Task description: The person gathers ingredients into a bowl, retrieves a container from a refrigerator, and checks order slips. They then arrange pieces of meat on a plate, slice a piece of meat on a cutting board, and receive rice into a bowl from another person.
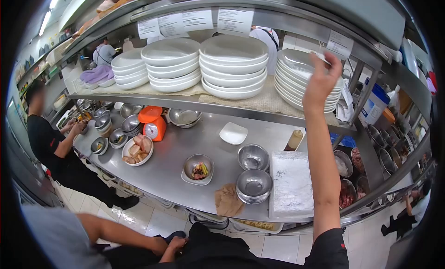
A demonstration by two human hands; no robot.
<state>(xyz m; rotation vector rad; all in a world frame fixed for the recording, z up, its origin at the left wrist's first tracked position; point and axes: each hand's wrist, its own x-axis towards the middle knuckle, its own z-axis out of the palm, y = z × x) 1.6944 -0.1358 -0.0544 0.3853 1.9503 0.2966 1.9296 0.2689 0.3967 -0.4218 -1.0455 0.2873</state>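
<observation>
My right hand (321, 79) is raised at the upper shelf, in front of a tall stack of white plates (292, 79). Its fingers are bent together around a small white item (326, 58), partly hidden and too small to name. Just behind the fingertips a printed paper slip (340, 44) hangs from the shelf rail. Below my forearm lies a white, frosty-looking slab or tray (291, 185). I do not see my left hand; the hand (175, 246) low on the left appears to belong to a grey-sleeved person close beside me.
More white plate stacks (234, 67) stand on the shelf. The steel counter (211, 130) holds metal bowls (254, 185), a bowl of food (199, 170), a brown cloth (228, 200), a squeeze bottle (294, 140) and an orange scale (153, 124). A person in black (53, 139) works at left.
</observation>
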